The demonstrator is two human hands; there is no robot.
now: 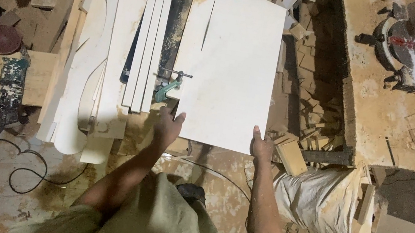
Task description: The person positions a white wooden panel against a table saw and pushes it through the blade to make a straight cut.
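The big board looks like smooth, matt white-faced wood sheet, same as the strips next to it. The clamp is painted metal, kinda worn. Bench is raw wood caked in sawdust, and the sack is coarse woven plastic, bit shiny.

1. A single camera sits on the person's head and looks almost straight down over the chest and both forearms.
2. The view faces forward and away from the body, so the person's olive shirt fills the bottom edge and the workshop spreads toward the top.
3. It is near enough to show the left hand and right hand at mid-frame, at arm's reach.
4. It takes in the white panel, the stacked boards to the left and the saw bench to the right.
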